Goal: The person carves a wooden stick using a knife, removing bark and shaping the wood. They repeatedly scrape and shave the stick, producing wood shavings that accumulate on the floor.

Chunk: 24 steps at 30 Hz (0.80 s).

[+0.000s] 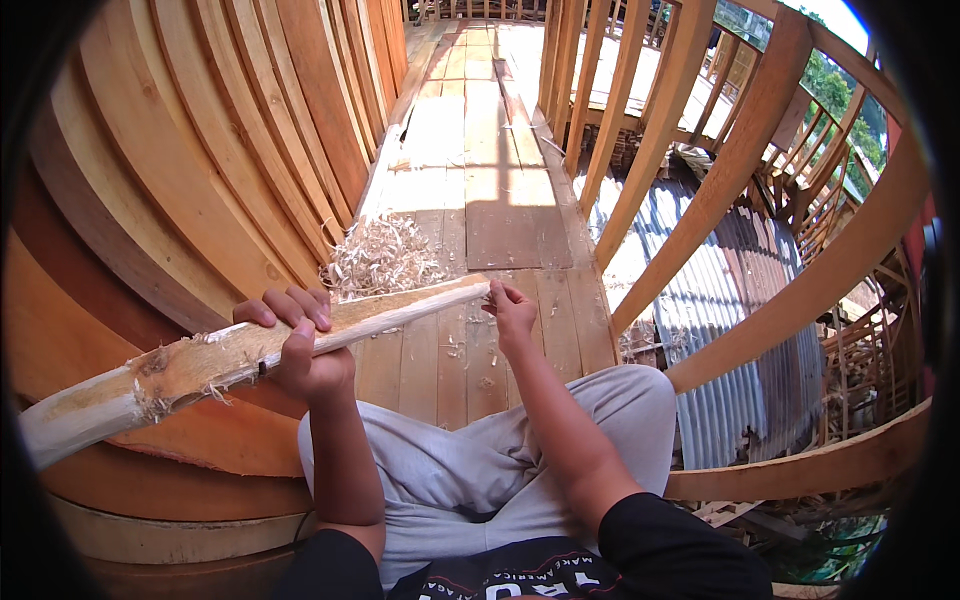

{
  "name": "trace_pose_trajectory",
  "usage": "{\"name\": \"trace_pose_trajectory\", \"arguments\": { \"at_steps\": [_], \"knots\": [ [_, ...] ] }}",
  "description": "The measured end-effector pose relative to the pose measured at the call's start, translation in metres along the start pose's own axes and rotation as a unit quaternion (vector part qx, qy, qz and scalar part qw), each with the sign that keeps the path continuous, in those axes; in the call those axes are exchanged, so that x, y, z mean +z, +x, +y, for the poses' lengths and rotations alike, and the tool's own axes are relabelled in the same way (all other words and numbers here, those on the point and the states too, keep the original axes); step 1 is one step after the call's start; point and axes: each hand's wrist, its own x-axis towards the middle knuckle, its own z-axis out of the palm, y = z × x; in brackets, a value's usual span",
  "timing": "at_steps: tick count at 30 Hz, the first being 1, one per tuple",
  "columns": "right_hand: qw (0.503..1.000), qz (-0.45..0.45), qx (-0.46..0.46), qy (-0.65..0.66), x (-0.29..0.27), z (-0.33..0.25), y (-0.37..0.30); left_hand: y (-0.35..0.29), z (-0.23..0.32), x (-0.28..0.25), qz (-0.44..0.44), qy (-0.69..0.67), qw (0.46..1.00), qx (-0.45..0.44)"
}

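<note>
Though rough, the wooden pole (230, 357) aslant, far tip rightward.

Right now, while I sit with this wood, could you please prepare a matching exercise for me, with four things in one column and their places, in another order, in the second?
Things:
1. long pale wooden pole
2. heap of curled cream shavings
3. light grey cloth trousers
4. grey and brown corrugated metal sheets

Places:
A. on the wooden plank floor
B. beyond the slatted wooden railing, on the right
C. in the fingers of the left hand
D. below both bare forearms

Pairs: 1-C, 2-A, 3-D, 4-B.
</note>
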Motion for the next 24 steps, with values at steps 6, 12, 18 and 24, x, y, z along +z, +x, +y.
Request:
{"name": "trace_pose_trajectory", "arguments": {
  "at_steps": [6,12,18,24],
  "knots": [
    [0.999,0.037,-0.031,-0.009,-0.008,0.006,0.013,-0.007,-0.003,0.009,-0.001,-0.012,1.000,-0.008],
    [0.999,0.013,0.034,0.033,-0.011,0.001,0.013,-0.008,-0.002,0.007,-0.017,-0.006,1.000,-0.004],
    [0.995,-0.011,0.101,-0.007,-0.022,0.001,0.020,-0.005,0.000,0.002,-0.011,0.005,1.000,-0.011],
    [0.986,-0.047,0.158,-0.024,-0.029,0.005,0.029,-0.004,0.004,-0.001,-0.028,-0.003,0.999,-0.015]
  ]
}}
